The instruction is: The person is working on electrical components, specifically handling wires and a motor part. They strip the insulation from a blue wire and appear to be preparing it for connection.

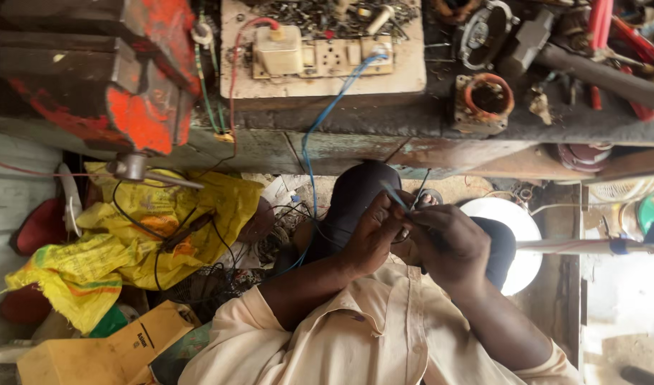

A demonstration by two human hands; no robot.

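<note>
- Upper left of the frame: a red vise [120,85] sits on the bench [384,125].
- Centre: left hand [370,235] pinches a thin blue wire [395,196], seemingly being joined or stripped.
- Right of it: right hand [448,239] grips the wire's end; the next move likely needs steady fingertips.

hands: two, the left hand [370,235] and right hand [448,242], both pinched on thin wire ends
blue wire [320,135]: one, running down from the board
socket board [412,71]: one, pale, with a single cream plug [278,50] in it
vise [120,85]: one, red and grimy
yellow sack [127,242]: one, crumpled
yellow box [99,353]: one
round coil housing [484,100]: one, orange-rimmed
white disc [516,228]: one
</note>
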